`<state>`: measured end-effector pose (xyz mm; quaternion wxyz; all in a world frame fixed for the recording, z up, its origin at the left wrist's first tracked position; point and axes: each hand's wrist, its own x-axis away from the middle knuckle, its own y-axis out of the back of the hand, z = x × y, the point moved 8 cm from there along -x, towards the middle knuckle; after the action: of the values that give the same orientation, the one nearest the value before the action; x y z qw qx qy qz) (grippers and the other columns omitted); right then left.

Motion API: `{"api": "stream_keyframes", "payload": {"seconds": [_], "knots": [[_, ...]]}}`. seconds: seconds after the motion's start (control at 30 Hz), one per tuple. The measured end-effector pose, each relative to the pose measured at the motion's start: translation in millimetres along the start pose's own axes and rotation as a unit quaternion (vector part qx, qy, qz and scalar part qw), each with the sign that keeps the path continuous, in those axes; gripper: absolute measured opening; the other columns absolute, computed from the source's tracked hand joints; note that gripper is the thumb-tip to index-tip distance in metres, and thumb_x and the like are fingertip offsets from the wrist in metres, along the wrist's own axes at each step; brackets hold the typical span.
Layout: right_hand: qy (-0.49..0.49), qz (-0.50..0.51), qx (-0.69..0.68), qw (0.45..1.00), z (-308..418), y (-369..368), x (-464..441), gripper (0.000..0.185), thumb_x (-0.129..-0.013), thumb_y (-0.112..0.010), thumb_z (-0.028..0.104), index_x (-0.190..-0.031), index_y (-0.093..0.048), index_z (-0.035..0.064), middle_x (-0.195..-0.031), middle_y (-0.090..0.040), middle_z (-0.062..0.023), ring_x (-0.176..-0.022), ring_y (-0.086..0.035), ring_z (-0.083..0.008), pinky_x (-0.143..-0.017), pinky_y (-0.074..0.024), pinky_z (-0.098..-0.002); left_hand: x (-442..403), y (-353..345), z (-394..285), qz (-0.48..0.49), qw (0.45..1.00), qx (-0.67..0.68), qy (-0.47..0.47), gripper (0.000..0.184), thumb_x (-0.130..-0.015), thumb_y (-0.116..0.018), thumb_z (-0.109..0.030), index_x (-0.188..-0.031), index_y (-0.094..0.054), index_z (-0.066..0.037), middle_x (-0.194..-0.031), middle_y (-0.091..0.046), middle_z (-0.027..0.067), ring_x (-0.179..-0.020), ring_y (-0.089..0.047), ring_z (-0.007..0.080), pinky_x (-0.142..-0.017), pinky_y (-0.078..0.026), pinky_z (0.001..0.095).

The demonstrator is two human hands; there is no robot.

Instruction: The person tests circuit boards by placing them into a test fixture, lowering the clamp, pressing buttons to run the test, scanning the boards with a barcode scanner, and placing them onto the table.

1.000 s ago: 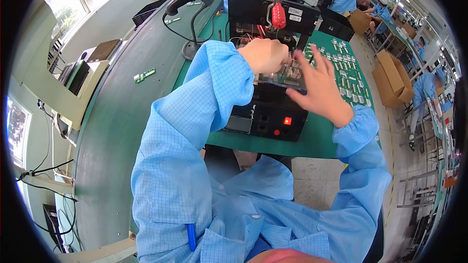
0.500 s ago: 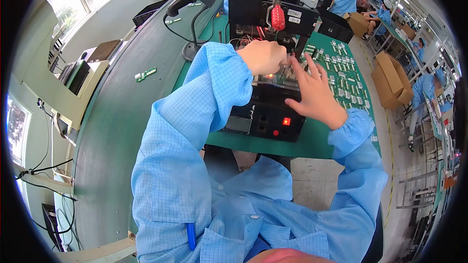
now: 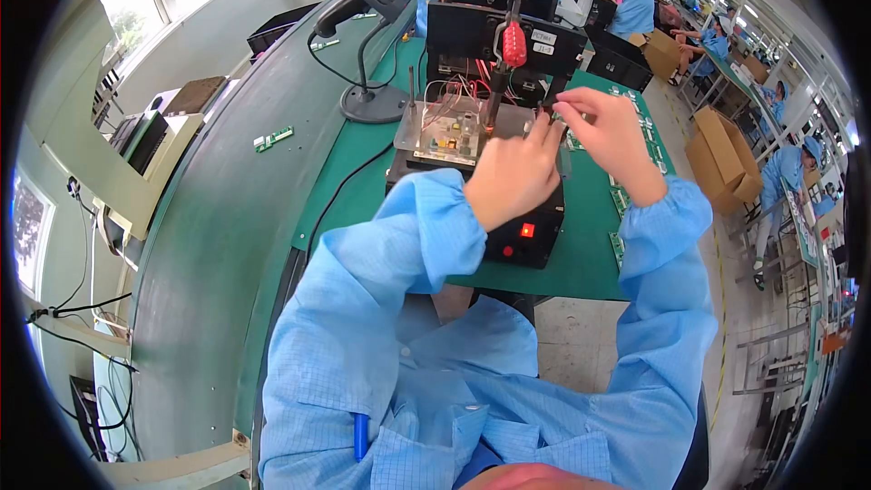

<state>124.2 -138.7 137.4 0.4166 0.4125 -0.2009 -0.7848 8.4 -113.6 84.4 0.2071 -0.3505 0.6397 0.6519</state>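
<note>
Working at one fixture [image 3: 463, 32]; one left hand [image 3: 515, 174], one right hand [image 3: 621, 139], both narrowed; any hold unclear.

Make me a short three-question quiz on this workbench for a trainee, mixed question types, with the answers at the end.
1. What colour is the lever handle on the black fixture?
2. True or false: the scanner rests in a stand.
3. Which of these are the left hand and right hand nearest?
A) the scanner
B) the black fixture
C) the cardboard box

Key:
1. Red
2. True
3. B
</note>
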Motion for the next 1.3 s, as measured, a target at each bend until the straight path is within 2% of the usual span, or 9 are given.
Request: {"api": "stream_keyframes", "payload": {"seconds": [0.07,0.1,0.23,0.3,0.4,0.5,0.63,0.87,1.3], "knots": [[0.133,0.038,0.089,0.986,19,-9,-13,0.022,-0.082,-0.068,0.013,-0.093,-0.069,-0.0056,-0.08,-0.072,-0.0149,-0.069,-0.071,-0.0218,-0.063,-0.0549,-0.0293,6,-16,-2,0.027,0.999,-0.018,0.043,0.056,-0.075,-0.064,-0.019,-0.124,-0.052,0.005,-0.123,-0.057,0.0236,-0.057,-0.066,0.0266,-0.051,-0.053,0.0364],[0.125,0.069,0.104,0.984,21,-14,-18,0.019,-0.082,-0.067,0.013,-0.091,-0.07,-0.004,-0.083,-0.072,-0.0148,-0.074,-0.072,-0.0231,-0.066,-0.055,-0.0299,6,-19,-5,0.02,0.999,-0.032,0.028,0.059,-0.075,-0.064,-0.019,-0.125,-0.05,0.007,-0.126,-0.054,0.0294,-0.055,-0.066,0.0256,-0.05,-0.052,0.0352],[0.127,0.096,0.103,0.982,22,-26,-31,0.02,-0.08,-0.067,0.014,-0.09,-0.07,-0.0027,-0.08,-0.072,-0.0151,-0.071,-0.072,-0.0244,-0.065,-0.0549,-0.0304,12,-34,-12,0.03,0.997,-0.048,0.044,0.065,-0.074,-0.066,-0.02,-0.129,-0.046,0.008,-0.126,-0.051,0.0359,-0.054,-0.066,0.0256,-0.048,-0.052,0.0336],[0.117,0.18,0.189,0.958,2,-54,-31,0.019,-0.077,-0.068,0.014,-0.085,-0.07,-0.0021,-0.076,-0.071,-0.0156,-0.069,-0.071,-0.0262,-0.063,-0.0547,-0.0315,10,-46,-13,0.081,0.995,-0.034,0.051,0.072,-0.074,-0.067,-0.02,-0.134,-0.04,0.008,-0.127,-0.047,0.0415,-0.053,-0.065,0.0255,-0.048,-0.051,0.0322],[0.128,0.141,0.134,0.973,14,-42,-33,0.016,-0.076,-0.066,0.013,-0.082,-0.071,-0.0019,-0.072,-0.069,-0.0161,-0.067,-0.07,-0.0275,-0.062,-0.0547,-0.0327,10,-38,-17,0.049,0.997,-0.046,0.047,0.076,-0.073,-0.067,-0.02,-0.136,-0.036,0.008,-0.125,-0.048,0.0416,-0.053,-0.065,0.0254,-0.048,-0.051,0.0324],[0.135,0.177,0.146,0.964,11,-57,-25,0.017,-0.076,-0.067,0.013,-0.083,-0.071,-0.0021,-0.072,-0.069,-0.0164,-0.067,-0.07,-0.0265,-0.062,-0.0549,-0.0323,12,-49,-16,0.04,0.997,-0.026,0.055,0.071,-0.072,-0.066,-0.017,-0.132,-0.039,0.009,-0.121,-0.049,0.042,-0.051,-0.063,0.0251,-0.048,-0.051,0.0334],[0.099,0.149,0.107,0.978,13,-44,-32,0.018,-0.076,-0.067,0.013,-0.085,-0.072,-0.0023,-0.072,-0.07,-0.0165,-0.067,-0.071,-0.0256,-0.063,-0.055,-0.0315,9,-48,-18,0.027,0.998,-0.022,0.059,0.061,-0.071,-0.064,-0.013,-0.124,-0.044,0.01,-0.118,-0.051,0.0414,-0.05,-0.062,0.0251,-0.047,-0.051,0.0338],[0.087,0.176,0.118,0.973,10,-49,-30,0.019,-0.077,-0.067,0.012,-0.086,-0.072,-0.0031,-0.077,-0.071,-0.0168,-0.07,-0.071,-0.0256,-0.064,-0.0551,-0.0312,10,-49,-17,0.042,0.996,-0.03,0.066,0.06,-0.07,-0.064,-0.011,-0.123,-0.045,0.009,-0.121,-0.05,0.0417,-0.05,-0.062,0.0241,-0.047,-0.051,0.0338],[0.089,0.175,0.169,0.966,3,-52,-27,0.021,-0.079,-0.067,0.015,-0.09,-0.072,-0.0019,-0.078,-0.071,-0.0155,-0.075,-0.072,-0.0252,-0.067,-0.0553,-0.0315,10,-51,-20,0.047,0.992,-0.088,0.077,0.038,-0.08,-0.057,-0.012,-0.114,-0.052,0.002,-0.125,-0.049,0.0417,-0.048,-0.062,0.0193,-0.044,-0.049,0.0293]]}}
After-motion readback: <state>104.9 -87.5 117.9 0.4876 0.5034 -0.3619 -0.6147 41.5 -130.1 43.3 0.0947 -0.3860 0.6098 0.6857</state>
